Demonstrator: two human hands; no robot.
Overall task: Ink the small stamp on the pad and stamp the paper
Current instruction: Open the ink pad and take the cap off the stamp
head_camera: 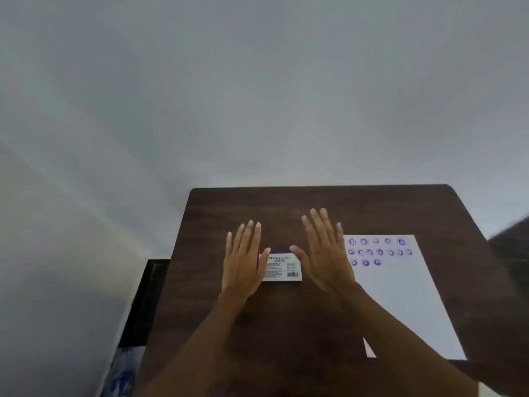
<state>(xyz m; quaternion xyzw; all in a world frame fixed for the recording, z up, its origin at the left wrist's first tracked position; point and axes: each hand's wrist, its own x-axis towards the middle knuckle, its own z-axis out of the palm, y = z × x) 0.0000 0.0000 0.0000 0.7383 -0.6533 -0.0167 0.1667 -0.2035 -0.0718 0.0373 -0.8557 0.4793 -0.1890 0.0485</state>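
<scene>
Both hands, left (pixel 244 262) and right (pixel 322 253) (fingers spread), flank the ink pad (pixel 282 267)

The desk (pixel 315 202) looks like dark brown wood or wood-grain laminate, with a fine streaked grain and a dull, matt finish. On its right side lies a sheet of paper (pixel 400 296), white, smooth and matt, with purple ink prints (pixel 379 251) near its far edge. At the desk's middle, the ink pad box (pixel 282 267) has a white printed label, slightly glossy.
</scene>
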